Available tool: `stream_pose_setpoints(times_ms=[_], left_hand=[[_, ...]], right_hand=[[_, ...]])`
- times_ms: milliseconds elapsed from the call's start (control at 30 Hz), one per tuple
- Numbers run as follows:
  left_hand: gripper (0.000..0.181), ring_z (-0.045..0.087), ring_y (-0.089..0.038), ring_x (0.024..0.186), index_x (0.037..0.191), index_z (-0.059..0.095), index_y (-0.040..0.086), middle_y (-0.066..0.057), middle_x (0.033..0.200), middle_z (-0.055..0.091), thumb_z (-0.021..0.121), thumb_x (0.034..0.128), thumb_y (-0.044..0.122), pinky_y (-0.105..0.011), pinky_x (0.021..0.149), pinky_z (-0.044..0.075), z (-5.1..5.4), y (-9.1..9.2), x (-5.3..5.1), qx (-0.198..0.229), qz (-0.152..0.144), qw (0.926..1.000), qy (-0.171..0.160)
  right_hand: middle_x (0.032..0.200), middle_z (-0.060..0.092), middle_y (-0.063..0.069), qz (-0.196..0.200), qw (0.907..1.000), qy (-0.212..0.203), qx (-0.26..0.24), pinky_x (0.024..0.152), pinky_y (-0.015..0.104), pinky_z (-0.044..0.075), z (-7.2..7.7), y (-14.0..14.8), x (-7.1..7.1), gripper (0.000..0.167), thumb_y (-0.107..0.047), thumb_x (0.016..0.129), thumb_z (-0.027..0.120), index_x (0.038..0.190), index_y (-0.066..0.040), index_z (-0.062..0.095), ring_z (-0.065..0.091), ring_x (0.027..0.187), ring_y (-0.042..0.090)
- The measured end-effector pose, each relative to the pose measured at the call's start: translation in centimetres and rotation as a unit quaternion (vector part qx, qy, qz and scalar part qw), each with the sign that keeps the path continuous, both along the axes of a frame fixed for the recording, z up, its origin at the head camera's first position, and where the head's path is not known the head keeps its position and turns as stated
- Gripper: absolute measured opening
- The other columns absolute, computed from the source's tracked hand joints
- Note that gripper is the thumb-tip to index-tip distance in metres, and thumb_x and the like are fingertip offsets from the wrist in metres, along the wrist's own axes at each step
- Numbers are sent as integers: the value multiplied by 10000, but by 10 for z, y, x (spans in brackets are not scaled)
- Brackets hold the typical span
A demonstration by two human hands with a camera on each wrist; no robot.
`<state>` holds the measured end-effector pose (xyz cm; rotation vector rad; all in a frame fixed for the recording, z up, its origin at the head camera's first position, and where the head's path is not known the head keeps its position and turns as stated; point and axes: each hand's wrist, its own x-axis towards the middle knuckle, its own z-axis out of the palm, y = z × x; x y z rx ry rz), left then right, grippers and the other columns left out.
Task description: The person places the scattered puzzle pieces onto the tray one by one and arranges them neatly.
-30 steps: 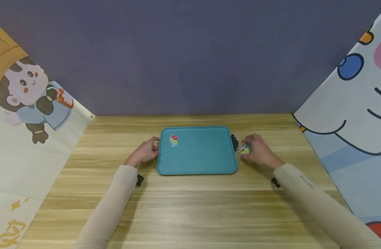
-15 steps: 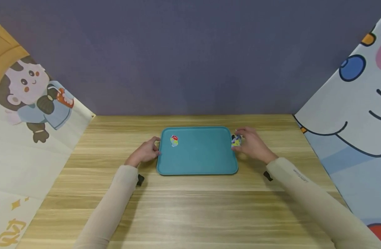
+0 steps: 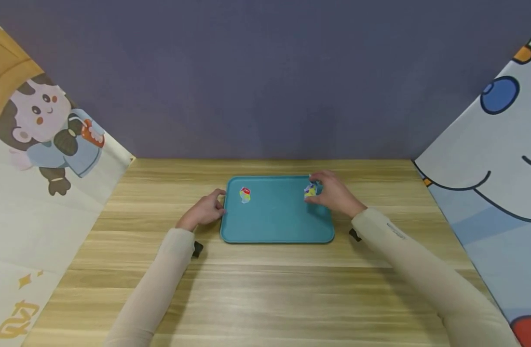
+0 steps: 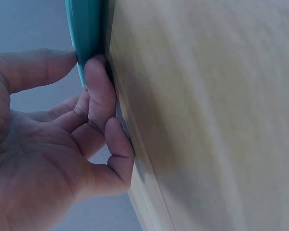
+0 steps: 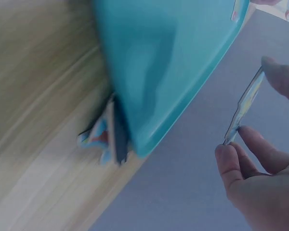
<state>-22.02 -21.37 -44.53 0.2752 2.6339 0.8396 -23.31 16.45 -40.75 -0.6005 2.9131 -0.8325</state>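
Observation:
A teal rectangular tray [image 3: 276, 226] lies on the wooden table. My left hand [image 3: 204, 208] holds its left edge; in the left wrist view the thumb [image 4: 48, 70] is on the rim and fingers curl against the underside. Above the tray's right part, my right hand [image 3: 338, 195] pinches a flat, thin cutout [image 3: 310, 191] in yellow and purple, seen nearly edge-on in the right wrist view. A red, yellow and pale cutout [image 3: 245, 195] lies at the tray's upper left. Beside the tray's right side, a blue and red cutout [image 5: 103, 137] with a dark back stands tilted.
The wood-grain table [image 3: 265, 294] runs on around the tray. Behind it rises a dark grey-blue wall [image 3: 265, 82]. Cartoon-printed panels flank both sides, the left panel [image 3: 39, 217] and the right panel [image 3: 486, 164]. Small black wrist devices show beneath both sleeves.
My right hand has carried the yellow and purple cutout leftward, from beside the tray to over its right part. My left hand keeps its hold on the tray edge.

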Motion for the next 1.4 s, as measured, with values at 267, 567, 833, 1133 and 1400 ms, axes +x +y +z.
stream_pose_setpoints(times_ms=[267, 567, 833, 1133, 1400], left_hand=[[580, 583, -241, 854, 1399, 325, 39, -133, 968, 626, 613, 899, 102, -403, 781, 473, 0, 2, -1, -6, -4, 10000, 30], [584, 586, -237, 848, 1399, 318, 40, -132, 971, 627, 608, 896, 99, -394, 768, 478, 0, 1, -1, 2, 68, 9999, -100], [597, 583, -240, 843, 1402, 303, 36, -133, 968, 616, 606, 893, 107, -389, 751, 481, -3, 0, -3, 41, 30, 9999, -145], [610, 590, -238, 848, 1395, 311, 35, -127, 953, 624, 626, 876, 107, -394, 775, 480, -1, 1, -2, 18, -6, 9999, -118], [612, 592, -238, 860, 1393, 316, 35, -128, 961, 629, 630, 873, 114, -395, 789, 479, -2, 1, -3, -19, 8, 10000, -96]], right_hand=[[1320, 504, 172, 231, 9997, 95, 60, 1045, 473, 267, -2, -33, -11, 635, -273, 713, 835, 1219, 24, 591, 375, 1262, 342], [1303, 508, 167, 548, 9984, -113, -39, 1025, 451, 314, -16, -67, -16, 599, -262, 731, 825, 1208, 25, 603, 382, 1265, 333], [1325, 501, 143, 769, 9963, -382, 55, 1049, 425, 294, -17, -98, -17, 607, -268, 746, 814, 1236, 12, 588, 364, 1289, 305], [1341, 495, 146, 1067, 9926, -402, 406, 1074, 402, 253, -25, -127, -32, 600, -250, 747, 816, 1241, 5, 588, 337, 1307, 310], [1296, 527, 151, 1245, 9896, -398, 601, 1059, 375, 283, -36, -139, -42, 581, -218, 721, 838, 1203, 20, 617, 384, 1267, 306]])
